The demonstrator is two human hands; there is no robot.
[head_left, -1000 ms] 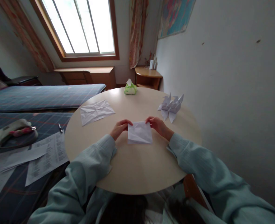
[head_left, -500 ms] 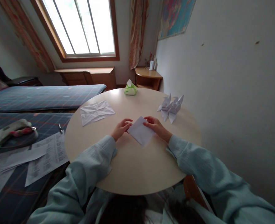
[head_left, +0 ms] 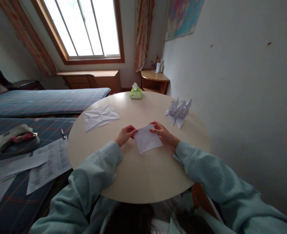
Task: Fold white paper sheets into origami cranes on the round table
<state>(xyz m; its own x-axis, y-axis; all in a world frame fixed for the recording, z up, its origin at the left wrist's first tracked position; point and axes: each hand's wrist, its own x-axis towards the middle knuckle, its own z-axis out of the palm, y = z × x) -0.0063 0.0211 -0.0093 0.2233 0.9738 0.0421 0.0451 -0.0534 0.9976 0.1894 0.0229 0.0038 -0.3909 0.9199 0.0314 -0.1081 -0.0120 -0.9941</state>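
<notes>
A white folded square of paper is held between my two hands above the round table. My left hand pinches its upper left corner between thumb and fingers. My right hand grips the upper right side, thumb on top and fingers behind the sheet. Farther right on the table stand folded paper cranes, close together so that I cannot tell them fully apart. To the left lies an opened white sheet covered with creases.
The round table has a green tissue pack at its far edge. On the left, a bed with a plaid cover holds printed sheets, a pen and a pale bag. A white wall runs along the right.
The paper square has turned from a diamond position to nearly level edges. My left hand has closed on its corner, while my right hand keeps its hold.
</notes>
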